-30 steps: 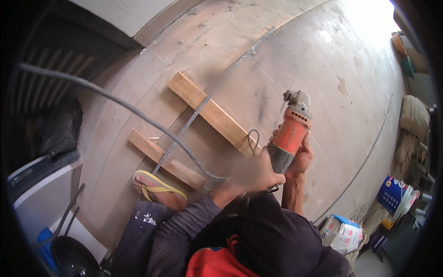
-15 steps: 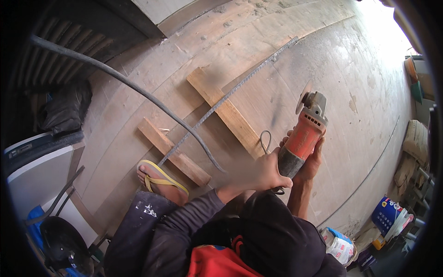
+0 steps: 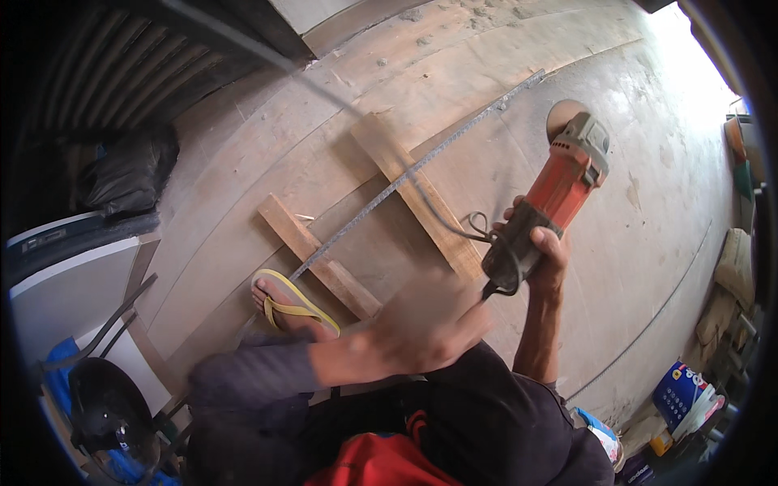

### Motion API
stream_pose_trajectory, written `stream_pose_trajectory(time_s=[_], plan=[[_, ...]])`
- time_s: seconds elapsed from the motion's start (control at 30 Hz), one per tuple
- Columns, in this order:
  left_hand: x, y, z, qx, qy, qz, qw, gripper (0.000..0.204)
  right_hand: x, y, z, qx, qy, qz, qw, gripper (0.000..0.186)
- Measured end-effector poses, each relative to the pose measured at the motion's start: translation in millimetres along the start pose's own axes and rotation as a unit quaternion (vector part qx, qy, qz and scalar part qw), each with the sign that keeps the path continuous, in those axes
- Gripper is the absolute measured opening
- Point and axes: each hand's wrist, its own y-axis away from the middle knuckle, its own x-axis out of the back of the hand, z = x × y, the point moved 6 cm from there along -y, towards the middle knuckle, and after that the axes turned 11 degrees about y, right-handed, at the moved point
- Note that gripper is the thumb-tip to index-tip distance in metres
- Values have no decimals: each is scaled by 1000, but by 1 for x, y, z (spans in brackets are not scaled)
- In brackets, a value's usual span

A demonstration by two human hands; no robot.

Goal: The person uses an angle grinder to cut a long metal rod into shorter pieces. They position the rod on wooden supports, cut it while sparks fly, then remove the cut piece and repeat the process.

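Observation:
My right hand [image 3: 548, 251] is closed around the dark rear body of a red and black angle grinder [image 3: 561, 190], its disc [image 3: 565, 119] tilted up and away from me. My left hand [image 3: 429, 328] is just left of the grinder's back end, smeared so that its fingers cannot be read. A grey power cord [image 3: 356, 113] sweeps from the upper left to a loop beside the grinder. Below lies a ribbed steel bar [image 3: 438, 151] across a longer wooden board [image 3: 413, 190] and a shorter wood block [image 3: 312, 251]. My sandaled foot [image 3: 292, 306] rests at the bar's near end.
At far left are a black plastic bag [image 3: 130, 174], a white panel [image 3: 77, 287] and a black rounded object [image 3: 109, 405]. A blue and white bucket [image 3: 685, 393] and sacks [image 3: 733, 259] line the right side. Crumbs of debris [image 3: 423, 39] dot the tiled floor at the top.
My left hand has come off the grinder and moved left and down. The grinder has shifted up and right in my right hand. The cord has swung right, now meeting the loop by the grinder.

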Motion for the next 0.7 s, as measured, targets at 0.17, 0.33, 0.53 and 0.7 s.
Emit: stream_pose_trajectory(time_s=[0.17, 0.33, 0.53, 0.7], plan=[[-12, 145, -115, 301, 10, -330, 895, 23, 0, -2, -32, 62, 295, 115, 947, 64], [-8, 162, -174, 386, -108, -30, 916, 43, -23, -15, -24, 41, 528, 31, 848, 61], [-33, 135, -206, 314, -130, 96, 936, 38, -38, -8, 12, 113, 641, -41, 758, 67], [-55, 132, -234, 393, -72, 103, 911, 37, -56, -13, 42, 141, 649, -86, 743, 69]])
